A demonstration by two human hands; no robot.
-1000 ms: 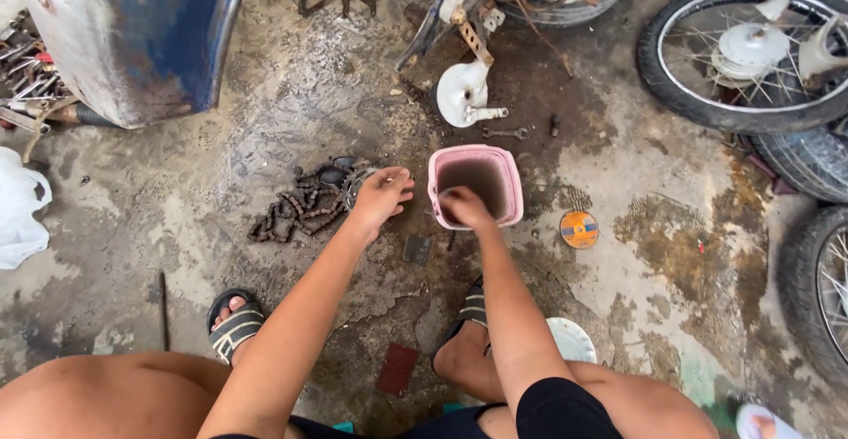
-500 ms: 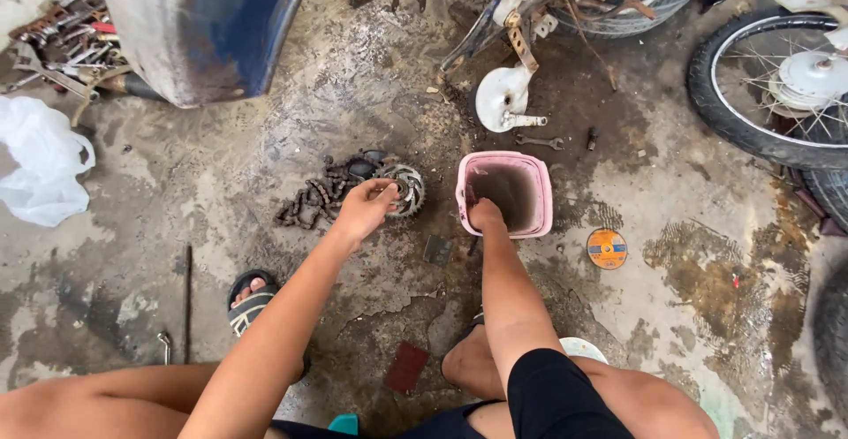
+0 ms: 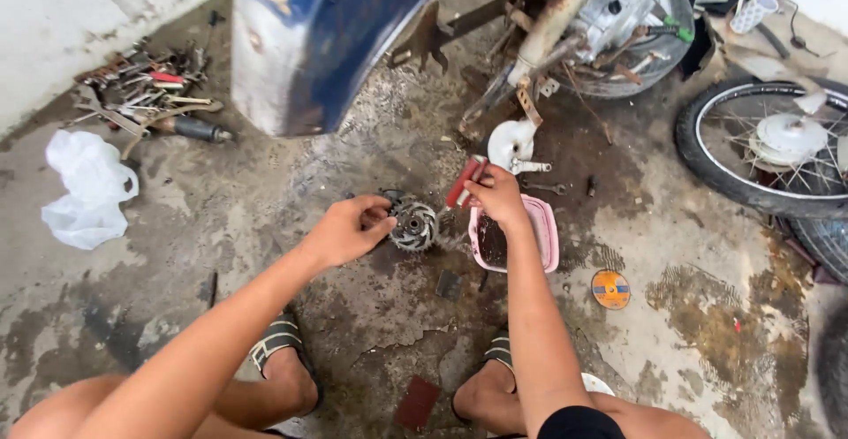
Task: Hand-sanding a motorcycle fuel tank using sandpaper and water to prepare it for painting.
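The round, toothed metal gear [image 3: 413, 225], dark with grease, is sitting tilted just above the stained concrete floor [image 3: 371, 315], held at its left edge by your left hand [image 3: 349, 231], whose fingers are curling around the rim. Your right hand [image 3: 496, 196] is hovering over the near rim of the pink rectangular plastic tub [image 3: 545, 238], which is holding dark liquid, and its fingers are clenching a red-handled brush [image 3: 463, 183] that is pointing up and to the left. The tub is standing just beside the gear, to its right. A small orange round tin lid [image 3: 610, 288] is lying near the tub, and a white crumpled plastic bag [image 3: 87, 187] is lying well apart on the left.
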